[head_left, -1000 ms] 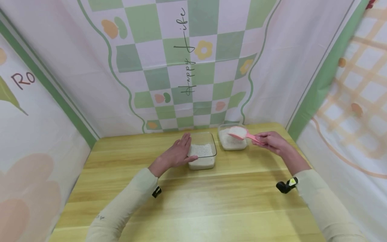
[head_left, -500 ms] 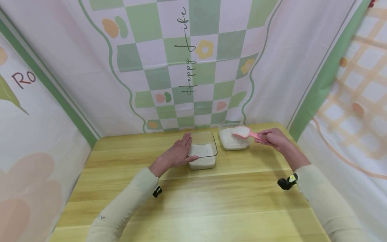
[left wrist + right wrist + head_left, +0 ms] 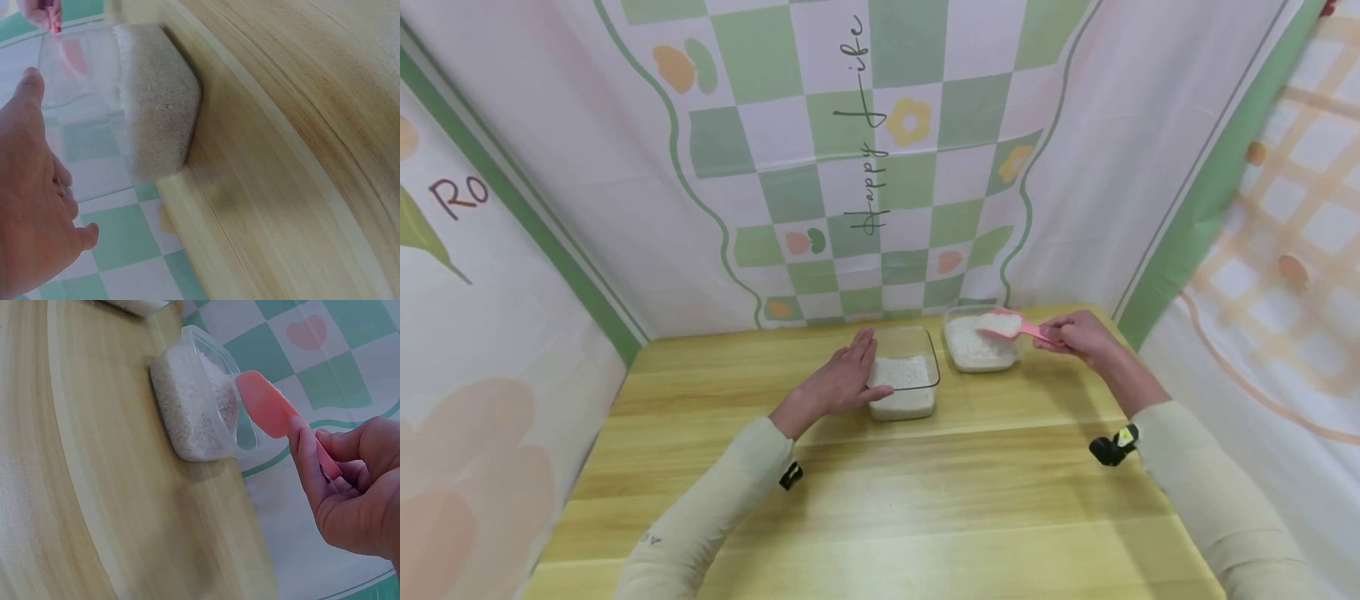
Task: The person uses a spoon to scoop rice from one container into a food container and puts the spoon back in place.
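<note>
Scoop [image 3: 1009,326] heaped with rice, pinched in right hand [image 3: 1078,335], has drifted back over the right tub [image 3: 977,343], no transfer yet; flat left hand [image 3: 842,379] steadies glass dish [image 3: 908,385]

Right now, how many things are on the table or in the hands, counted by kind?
Clear containers with rice: 2 (one touched by the left hand, one below the scoop)
Pink scoops: 1, held by the right hand
Total: 3
</note>
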`<state>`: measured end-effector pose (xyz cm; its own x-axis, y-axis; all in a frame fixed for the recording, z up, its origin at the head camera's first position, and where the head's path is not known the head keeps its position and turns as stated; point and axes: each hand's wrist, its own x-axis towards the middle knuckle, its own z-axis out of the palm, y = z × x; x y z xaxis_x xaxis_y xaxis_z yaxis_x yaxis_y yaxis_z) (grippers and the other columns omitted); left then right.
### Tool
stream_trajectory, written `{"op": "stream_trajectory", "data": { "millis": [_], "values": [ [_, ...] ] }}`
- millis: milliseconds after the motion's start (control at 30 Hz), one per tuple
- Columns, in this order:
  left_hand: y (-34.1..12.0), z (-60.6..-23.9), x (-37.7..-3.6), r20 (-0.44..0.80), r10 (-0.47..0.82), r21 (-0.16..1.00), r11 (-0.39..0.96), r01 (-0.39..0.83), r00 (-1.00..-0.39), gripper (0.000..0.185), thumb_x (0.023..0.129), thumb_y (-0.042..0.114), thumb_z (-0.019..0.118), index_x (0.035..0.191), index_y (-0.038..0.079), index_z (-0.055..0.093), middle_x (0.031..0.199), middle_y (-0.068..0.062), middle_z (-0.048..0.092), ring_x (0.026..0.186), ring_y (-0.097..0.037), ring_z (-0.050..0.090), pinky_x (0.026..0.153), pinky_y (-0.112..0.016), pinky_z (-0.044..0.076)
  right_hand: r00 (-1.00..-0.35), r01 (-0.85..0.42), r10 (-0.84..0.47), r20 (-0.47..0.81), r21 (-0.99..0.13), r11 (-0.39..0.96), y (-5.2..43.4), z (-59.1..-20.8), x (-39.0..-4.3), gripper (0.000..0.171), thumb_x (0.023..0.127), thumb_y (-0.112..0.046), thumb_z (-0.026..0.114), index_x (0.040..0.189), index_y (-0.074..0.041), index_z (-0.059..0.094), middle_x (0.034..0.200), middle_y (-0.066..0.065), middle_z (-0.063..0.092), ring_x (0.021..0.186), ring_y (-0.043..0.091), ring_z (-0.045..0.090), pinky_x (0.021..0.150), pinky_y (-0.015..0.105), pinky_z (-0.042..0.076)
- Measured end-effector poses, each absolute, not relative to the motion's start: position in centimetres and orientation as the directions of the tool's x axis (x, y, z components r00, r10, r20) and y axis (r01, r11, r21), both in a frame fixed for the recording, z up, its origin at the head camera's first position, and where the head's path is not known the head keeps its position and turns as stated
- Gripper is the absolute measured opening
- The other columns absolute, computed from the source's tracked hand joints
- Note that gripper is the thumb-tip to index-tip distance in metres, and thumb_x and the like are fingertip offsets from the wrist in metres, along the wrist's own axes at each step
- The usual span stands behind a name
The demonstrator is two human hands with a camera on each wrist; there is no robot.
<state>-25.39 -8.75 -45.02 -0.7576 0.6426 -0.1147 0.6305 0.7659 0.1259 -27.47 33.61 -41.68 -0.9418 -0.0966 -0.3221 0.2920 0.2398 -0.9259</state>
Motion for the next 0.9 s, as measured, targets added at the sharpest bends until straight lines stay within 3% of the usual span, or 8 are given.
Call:
{"op": "stream_trajectory", "data": {
  "millis": [367,900],
  "values": [
    [-8.7,-45.0,-25.4,-0.115,0.641,0.117,0.768,0.630,-0.759,0.095,0.100,0.067,0.031,0.158,-0.005,0.008,0.168,-0.019,-0.003,0.157,-0.028,-0.002,0.124,-0.047,0.022,-0.949,0.265,-0.069,-0.308,-0.895,0.359,33.1,-40.7,-27.4,0.049,0.102,-0.001,0.048,0.141,0.024,0.032,0.075,-0.006,0.070,0.072,0.002,0.071,0.074,0.017,0.058],
    [-8.9,-45.2,-25.3,-0.103,0.647,0.131,0.762,0.635,-0.755,0.095,0.100,0.067,0.030,0.158,-0.005,0.008,0.168,-0.019,-0.004,0.157,-0.027,-0.004,0.125,-0.046,0.021,-0.951,0.226,-0.088,-0.296,-0.861,0.456,32.1,-39.7,-27.3,0.045,0.103,-0.001,0.047,0.137,0.026,0.037,0.080,-0.001,0.074,0.068,0.000,0.069,0.071,0.017,0.058]
  ]
}}
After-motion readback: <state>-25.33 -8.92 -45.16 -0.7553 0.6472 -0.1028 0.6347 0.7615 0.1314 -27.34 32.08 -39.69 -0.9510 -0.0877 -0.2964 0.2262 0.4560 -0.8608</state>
